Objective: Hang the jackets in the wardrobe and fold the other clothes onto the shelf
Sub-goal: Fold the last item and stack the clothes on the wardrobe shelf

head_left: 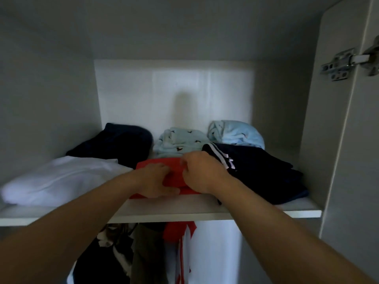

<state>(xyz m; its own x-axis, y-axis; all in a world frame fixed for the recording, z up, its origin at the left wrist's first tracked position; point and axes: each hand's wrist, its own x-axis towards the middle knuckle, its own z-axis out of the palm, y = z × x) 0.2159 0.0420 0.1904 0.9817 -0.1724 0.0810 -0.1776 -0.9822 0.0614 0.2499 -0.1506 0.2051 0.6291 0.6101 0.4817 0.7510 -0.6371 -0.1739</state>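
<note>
Red folded cloth garment point(158, 161) lies at the front of the white wardrobe shelf point(266, 211), between a white folded garment point(57, 179) and a dark navy striped pile point(256, 171). Left hand point(155, 180) grips its near fold, thumb along the front edge; right hand point(202, 173) pinches its top with curled fingers.

Folded red cloth garment point(158, 163) lies flat at the front centre of the white wardrobe shelf point(266, 213). Left: folded white garment point(61, 177), with a dark navy garment point(123, 140) behind it. Rear: 2 pale blue printed fleece bundles, central point(180, 142) and right point(235, 133). Right: folded navy white-striped garment point(258, 171). Below the shelf: hanging jackets point(143, 253).
</note>
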